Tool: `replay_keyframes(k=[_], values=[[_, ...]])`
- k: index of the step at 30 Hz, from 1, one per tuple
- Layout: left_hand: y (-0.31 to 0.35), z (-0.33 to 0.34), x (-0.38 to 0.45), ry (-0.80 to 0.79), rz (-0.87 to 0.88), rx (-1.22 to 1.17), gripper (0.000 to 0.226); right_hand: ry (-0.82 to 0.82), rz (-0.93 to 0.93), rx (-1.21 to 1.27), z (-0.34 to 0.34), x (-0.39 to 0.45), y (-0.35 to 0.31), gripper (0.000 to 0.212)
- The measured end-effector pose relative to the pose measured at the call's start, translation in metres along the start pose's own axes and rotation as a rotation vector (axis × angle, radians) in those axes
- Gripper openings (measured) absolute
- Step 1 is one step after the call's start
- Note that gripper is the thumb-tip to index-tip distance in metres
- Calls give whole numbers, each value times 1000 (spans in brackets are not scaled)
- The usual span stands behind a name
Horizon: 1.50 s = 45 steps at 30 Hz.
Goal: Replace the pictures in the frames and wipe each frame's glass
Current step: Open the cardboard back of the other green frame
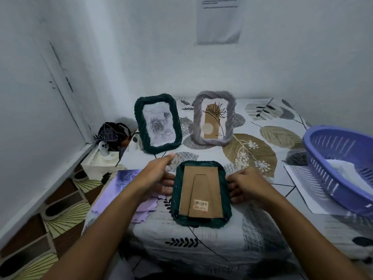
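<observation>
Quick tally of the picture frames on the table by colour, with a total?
Dark green frames: 2, one standing at the back, one face down between the hands
Grey frames: 1, standing at the back
Total: 3

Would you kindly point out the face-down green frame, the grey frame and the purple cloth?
face-down green frame (201, 190): head view, on its cardboard back.
grey frame (230, 118): head view, on its right border.
purple cloth (144, 209): head view, on its visible middle.
</observation>
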<state>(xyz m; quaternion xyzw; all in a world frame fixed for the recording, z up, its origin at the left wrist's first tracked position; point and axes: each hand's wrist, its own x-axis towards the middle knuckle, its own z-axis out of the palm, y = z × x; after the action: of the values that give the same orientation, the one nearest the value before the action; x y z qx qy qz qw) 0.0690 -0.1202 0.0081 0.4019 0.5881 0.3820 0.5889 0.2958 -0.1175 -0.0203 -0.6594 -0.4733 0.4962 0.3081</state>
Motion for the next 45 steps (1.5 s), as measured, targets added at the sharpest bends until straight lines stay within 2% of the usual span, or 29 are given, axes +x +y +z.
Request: replay_keyframes(k=[12,17,19,23,28,33,38,45], values=[[-1,-19,4,-8,27,106,44,-5,3,6,10,-4,-4,17],[-2,-17,3,54,165,309,33,111,-186,-226,13,-7,-6,7],[-3,-12,2,9,189,304,30,59,-212,-147,22,-9,-10,14],[-9,5,-4,-85,116,233,34,-117,-130,-82,44,-13,-12,27],[-16,10,-3,-74,124,180,29,-143,-88,40,50,-11,-7,44],[-10,11,-2,-55,99,81,31,-165,-39,145,50,-9,-10,39],[-13,7,6,103,256,129,31,-178,70,306,47,0,-5,37],[-15,5,7,97,219,14,19,-232,144,471,42,4,0,35]])
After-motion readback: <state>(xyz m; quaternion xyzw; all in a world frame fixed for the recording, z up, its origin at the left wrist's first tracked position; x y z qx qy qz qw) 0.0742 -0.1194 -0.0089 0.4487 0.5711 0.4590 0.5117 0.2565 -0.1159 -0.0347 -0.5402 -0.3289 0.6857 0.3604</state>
